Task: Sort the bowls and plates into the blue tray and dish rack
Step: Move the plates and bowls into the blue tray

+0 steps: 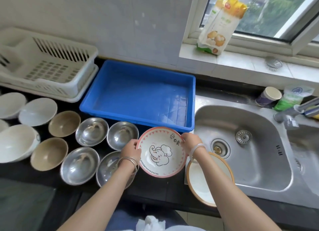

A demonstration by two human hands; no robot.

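A white plate with a pink rim and an elephant drawing (pixel 161 153) is held by both hands just in front of the blue tray (pixel 138 91). My left hand (pixel 131 148) grips its left edge and my right hand (pixel 190 142) grips its right edge. The tray holds nothing. The white dish rack (pixel 46 65) stands at the back left, also with nothing in it. An orange-rimmed white plate (pixel 207 177) lies under my right forearm. Several steel bowls (pixel 91 131), two brown bowls (pixel 63 123) and white bowls (pixel 37 111) fill the counter to the left.
A steel sink (pixel 245 144) with a faucet (pixel 286 116) lies to the right. A paper cup (pixel 269 96) and a green-and-white bag (pixel 291 97) stand behind it. A food package (pixel 221 23) leans on the window sill, near a steel scourer (pixel 273 63).
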